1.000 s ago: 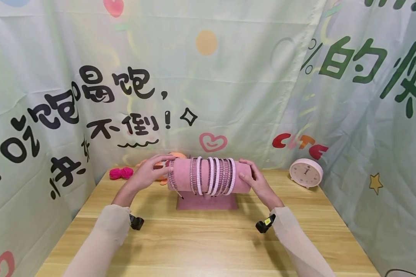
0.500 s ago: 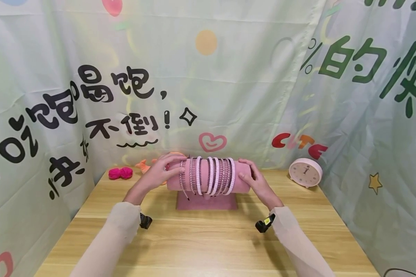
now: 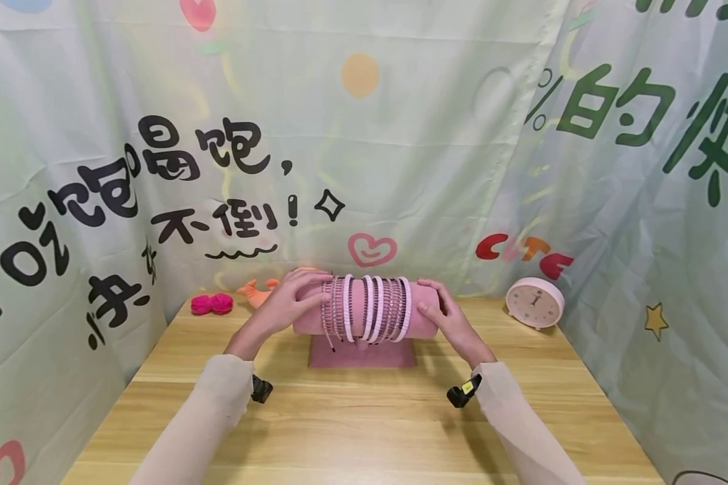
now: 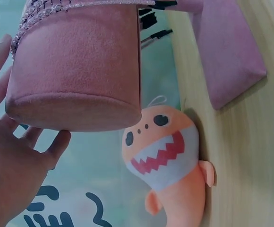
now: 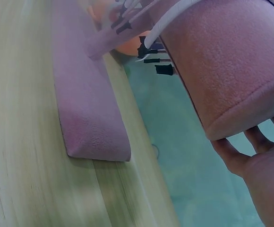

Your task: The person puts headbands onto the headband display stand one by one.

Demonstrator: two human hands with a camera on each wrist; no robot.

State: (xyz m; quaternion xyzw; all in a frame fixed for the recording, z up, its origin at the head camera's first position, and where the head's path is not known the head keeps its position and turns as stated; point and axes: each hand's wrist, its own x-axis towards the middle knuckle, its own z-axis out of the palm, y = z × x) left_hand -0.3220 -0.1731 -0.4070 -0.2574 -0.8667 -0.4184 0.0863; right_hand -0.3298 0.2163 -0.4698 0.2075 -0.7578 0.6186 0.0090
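A pink velvet headband stand (image 3: 423, 325) holds a thick roll above a flat base. Several headbands, white wrapped ones (image 3: 404, 323) and sparkly beaded ones, are looped over the roll side by side. My left hand (image 3: 282, 303) spans the roll's left part, thumb in front and fingers over the top, holding the leftmost beaded headband (image 3: 327, 320). In the left wrist view a fingertip meets the beaded headband's (image 4: 33, 18) edge, and the roll's left end is bare. My right hand (image 3: 453, 323) grips the roll's right end, its fingers reaching behind it.
An orange shark plush (image 4: 175, 146) lies behind the stand's left side. Left of it sits a bright pink bow-shaped thing (image 3: 212, 304). A round pink clock (image 3: 535, 303) stands at the right back. Printed cloth curtains (image 3: 431, 168) enclose the wooden table (image 3: 364, 424).
My left hand has moved rightward along the roll, and the beaded headband has slid with it from the left end up to the others. My right hand has stayed in place.
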